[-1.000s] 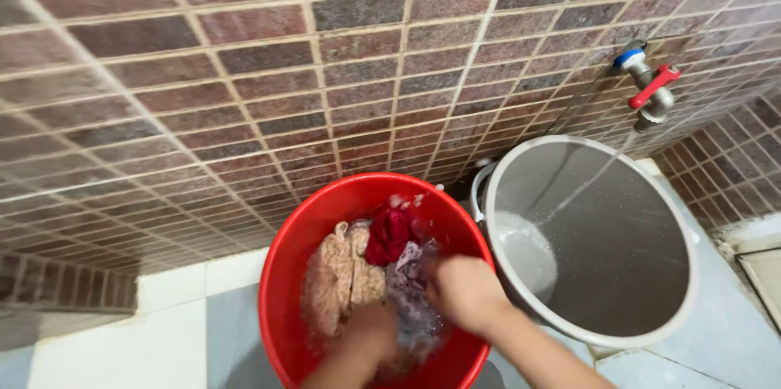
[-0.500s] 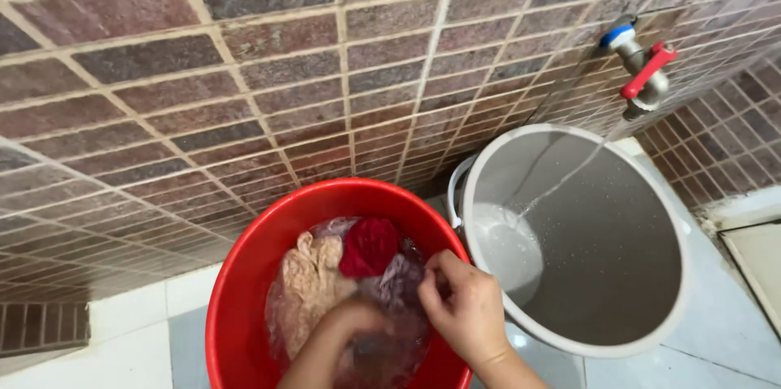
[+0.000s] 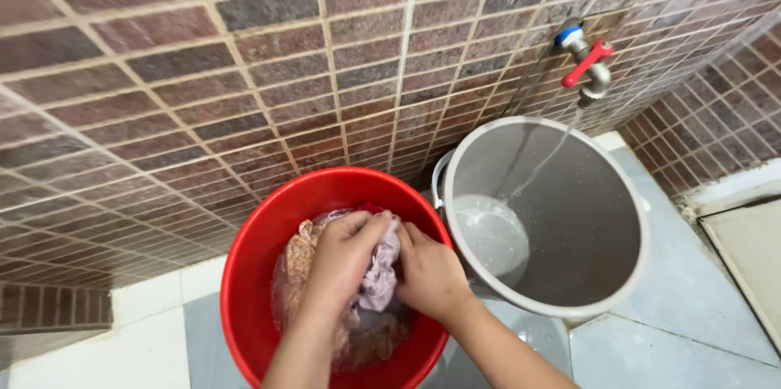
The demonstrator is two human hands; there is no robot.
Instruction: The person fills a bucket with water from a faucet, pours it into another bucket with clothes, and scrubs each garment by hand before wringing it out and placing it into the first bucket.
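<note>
Both hands are being pressed around a lilac cloth (image 3: 379, 275) in the red tub (image 3: 244, 275): left hand (image 3: 342, 263) at nine o'clock, right hand (image 3: 431, 275) at three, equally near.

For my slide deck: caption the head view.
Both hands, left hand and right hand, grip pale cloth in red basin beside filling grey bucket.

laundry (image 3: 378, 275) in basin (image 3: 244, 275) — bucket (image 3: 602, 218) right
</note>
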